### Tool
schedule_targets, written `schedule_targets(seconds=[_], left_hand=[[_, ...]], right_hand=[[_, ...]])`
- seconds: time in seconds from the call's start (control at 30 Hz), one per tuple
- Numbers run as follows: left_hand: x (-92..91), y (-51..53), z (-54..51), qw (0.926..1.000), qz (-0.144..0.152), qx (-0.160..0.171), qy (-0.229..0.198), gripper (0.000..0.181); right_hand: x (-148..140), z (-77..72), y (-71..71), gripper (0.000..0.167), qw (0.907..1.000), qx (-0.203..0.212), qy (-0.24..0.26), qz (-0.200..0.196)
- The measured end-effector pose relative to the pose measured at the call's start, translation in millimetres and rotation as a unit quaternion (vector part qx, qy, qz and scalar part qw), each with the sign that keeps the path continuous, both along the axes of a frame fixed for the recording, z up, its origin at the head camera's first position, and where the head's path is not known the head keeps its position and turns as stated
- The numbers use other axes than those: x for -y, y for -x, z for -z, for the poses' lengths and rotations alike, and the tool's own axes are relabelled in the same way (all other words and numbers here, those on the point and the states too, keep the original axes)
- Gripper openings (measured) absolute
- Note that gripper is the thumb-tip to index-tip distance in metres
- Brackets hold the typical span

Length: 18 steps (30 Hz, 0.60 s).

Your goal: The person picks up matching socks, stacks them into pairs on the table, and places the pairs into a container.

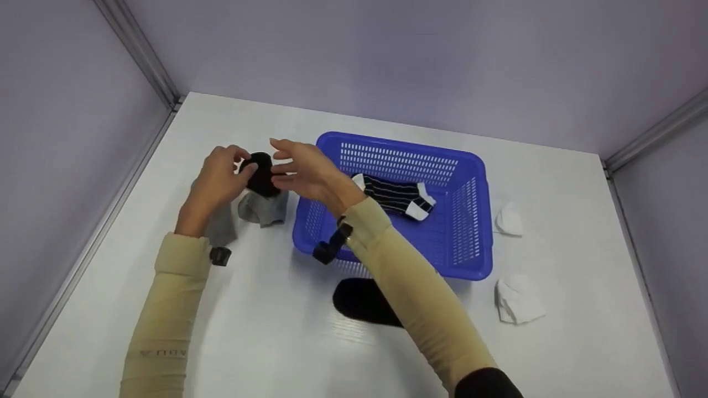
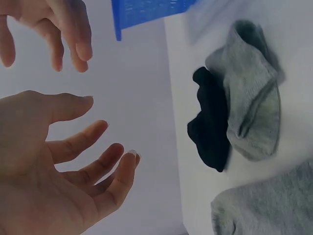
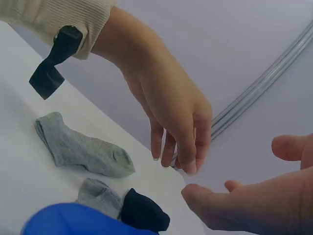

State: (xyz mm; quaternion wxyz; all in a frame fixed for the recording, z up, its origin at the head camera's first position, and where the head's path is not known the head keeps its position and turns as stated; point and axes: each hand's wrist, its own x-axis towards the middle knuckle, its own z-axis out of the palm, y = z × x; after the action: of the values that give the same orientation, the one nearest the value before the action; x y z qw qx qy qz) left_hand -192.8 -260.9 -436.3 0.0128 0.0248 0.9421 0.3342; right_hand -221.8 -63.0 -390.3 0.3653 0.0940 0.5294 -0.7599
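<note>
While left hand (image 1: 217, 178) and right hand (image 1: 308, 171) hover empty, fingers apart, one black sock (image 1: 261, 174) lies below, between them, touching one grey sock (image 1: 266, 210).

From the head, high up, I am looking forward and down onto the white table (image 1: 265, 320). At the left wrist, I am facing past the left hand (image 2: 63, 171), close up, turned sideways; at the right, I am peering past the near right hand (image 3: 259, 205) over the blue basket (image 3: 73, 223). Both wrists are sharing the black sock (image 2: 212, 127).
</note>
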Motion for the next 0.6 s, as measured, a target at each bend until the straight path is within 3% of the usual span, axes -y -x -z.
schedule_targets(seconds=[0.13, 0.3, 0.47, 0.6], left_hand=[[4.7, 23.3, 10.0, 0.9996, 0.003, 0.025, 0.015, 0.045], [13.5, 44.5, 19.9, 0.9961, 0.001, 0.086, 0.018, 0.052], [23.5, 60.7, 26.5, 0.9865, -0.010, 0.163, -0.009, 0.064], [26.2, 66.2, 38.3, 0.9783, -0.058, 0.191, -0.054, 0.074]], right_hand=[[21, 7.9, 10.3, 0.073, 0.9960, 0.061, 0.023, 0.060], [41, 22.3, 16.3, 0.071, 0.9859, 0.087, 0.027, 0.141], [50, 37.1, 20.9, 0.069, 0.9802, 0.121, 0.045, 0.150], [53, 50.5, 24.1, 0.066, 0.9801, 0.132, 0.054, 0.138]])
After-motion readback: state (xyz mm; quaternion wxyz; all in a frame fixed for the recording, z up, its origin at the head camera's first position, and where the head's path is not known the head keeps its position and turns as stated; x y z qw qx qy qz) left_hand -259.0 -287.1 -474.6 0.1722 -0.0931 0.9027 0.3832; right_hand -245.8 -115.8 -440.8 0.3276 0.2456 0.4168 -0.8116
